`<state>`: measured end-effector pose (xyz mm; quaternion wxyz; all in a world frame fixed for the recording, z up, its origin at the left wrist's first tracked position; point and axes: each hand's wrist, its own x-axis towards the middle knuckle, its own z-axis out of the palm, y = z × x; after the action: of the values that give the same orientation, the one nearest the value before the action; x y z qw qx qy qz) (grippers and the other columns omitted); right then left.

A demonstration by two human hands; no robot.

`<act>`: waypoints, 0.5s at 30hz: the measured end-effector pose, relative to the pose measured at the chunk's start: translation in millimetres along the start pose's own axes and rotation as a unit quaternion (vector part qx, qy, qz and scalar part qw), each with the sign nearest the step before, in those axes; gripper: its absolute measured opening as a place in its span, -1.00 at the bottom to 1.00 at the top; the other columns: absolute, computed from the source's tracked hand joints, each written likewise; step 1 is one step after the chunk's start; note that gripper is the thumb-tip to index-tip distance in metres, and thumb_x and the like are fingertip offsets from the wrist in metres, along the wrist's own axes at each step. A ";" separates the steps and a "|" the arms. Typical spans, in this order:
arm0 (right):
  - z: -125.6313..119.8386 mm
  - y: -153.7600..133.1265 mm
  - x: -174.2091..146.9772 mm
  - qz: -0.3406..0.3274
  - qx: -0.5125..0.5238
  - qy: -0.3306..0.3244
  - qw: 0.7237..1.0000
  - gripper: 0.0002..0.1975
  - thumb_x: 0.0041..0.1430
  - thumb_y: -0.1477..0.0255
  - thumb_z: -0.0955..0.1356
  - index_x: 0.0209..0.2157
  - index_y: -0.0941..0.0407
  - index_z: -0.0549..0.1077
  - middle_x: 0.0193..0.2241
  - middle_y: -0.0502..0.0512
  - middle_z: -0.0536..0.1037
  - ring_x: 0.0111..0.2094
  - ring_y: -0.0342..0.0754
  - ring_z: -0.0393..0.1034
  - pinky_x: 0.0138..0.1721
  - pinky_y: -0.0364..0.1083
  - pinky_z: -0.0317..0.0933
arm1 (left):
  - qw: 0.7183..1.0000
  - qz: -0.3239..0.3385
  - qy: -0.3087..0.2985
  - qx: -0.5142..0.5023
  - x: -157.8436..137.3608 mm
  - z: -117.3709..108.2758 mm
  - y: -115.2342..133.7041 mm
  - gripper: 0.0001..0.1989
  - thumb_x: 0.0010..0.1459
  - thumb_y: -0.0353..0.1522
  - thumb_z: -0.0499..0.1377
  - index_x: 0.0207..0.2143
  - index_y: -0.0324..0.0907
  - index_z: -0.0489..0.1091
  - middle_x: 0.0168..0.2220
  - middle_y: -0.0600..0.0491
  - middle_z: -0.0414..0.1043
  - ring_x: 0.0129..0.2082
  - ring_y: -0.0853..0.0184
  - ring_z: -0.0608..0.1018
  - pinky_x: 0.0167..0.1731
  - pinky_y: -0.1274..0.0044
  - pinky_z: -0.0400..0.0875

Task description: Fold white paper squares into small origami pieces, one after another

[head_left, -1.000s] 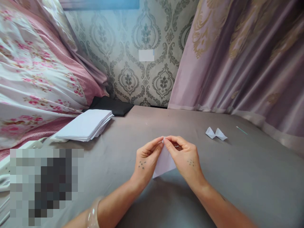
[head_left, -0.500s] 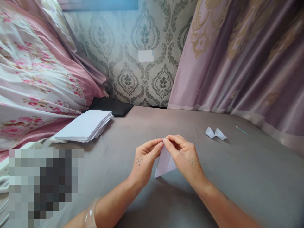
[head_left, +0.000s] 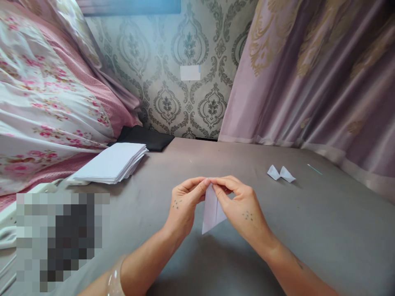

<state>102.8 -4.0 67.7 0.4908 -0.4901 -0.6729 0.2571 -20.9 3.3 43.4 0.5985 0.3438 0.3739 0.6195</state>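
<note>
A piece of folded white paper hangs between my hands above the grey surface, with a crease down its face and one corner pointing down. My left hand pinches its top edge between thumb and fingers. Right beside it, my right hand also pinches the top and covers the paper's right side. The two thumbs are close together at the upper corner. To the right lies a small folded paper shape with two peaks, apart from both hands.
A stack of white paper sits at the left, near a black flat item. A thin green stick lies at the far right. White cables and a power strip are at the left edge. Curtains hang behind.
Both hands have shifted slightly left along the folded paper's top. The paper has turned a little, so more of its creased face shows.
</note>
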 end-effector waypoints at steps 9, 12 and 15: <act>-2.2 1.4 6.5 0.135 0.120 -0.015 0.983 -0.70 -0.04 0.29 0.42 -0.26 0.11 0.38 -0.39 0.02 0.47 -0.43 -0.14 0.39 -0.40 -0.14 0.29 | 0.999 0.004 0.004 -0.051 0.2 -4.1 4.9 -0.86 -0.08 -0.34 0.35 -0.44 -0.21 0.51 -0.43 0.10 0.45 -0.43 0.49 0.43 -0.38 0.64 0.32; -6.0 1.3 9.7 0.162 0.161 -0.079 0.970 -0.67 -0.01 0.26 0.40 -0.21 0.13 0.45 -0.30 0.11 0.53 -0.31 -0.07 0.44 -0.27 -0.08 0.32 | 0.998 -0.023 -0.011 -0.063 1.6 -5.9 2.7 -0.83 -0.06 -0.31 0.34 -0.42 -0.20 0.50 -0.43 0.09 0.46 -0.44 0.48 0.43 -0.40 0.62 0.32; -6.4 2.1 10.2 0.184 0.210 -0.132 0.951 -0.66 0.02 0.22 0.38 -0.21 0.13 0.51 -0.28 0.13 0.57 -0.23 -0.02 0.45 -0.15 -0.02 0.31 | 0.998 -0.026 -0.012 -0.050 3.6 -7.2 -0.7 -0.82 -0.06 -0.30 0.34 -0.40 -0.20 0.50 -0.43 0.09 0.46 -0.44 0.47 0.43 -0.40 0.61 0.31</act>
<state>109.0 5.2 72.7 0.4332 -0.4531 -0.5607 0.5410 -26.9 6.6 39.2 0.6353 0.3113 0.3438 0.6175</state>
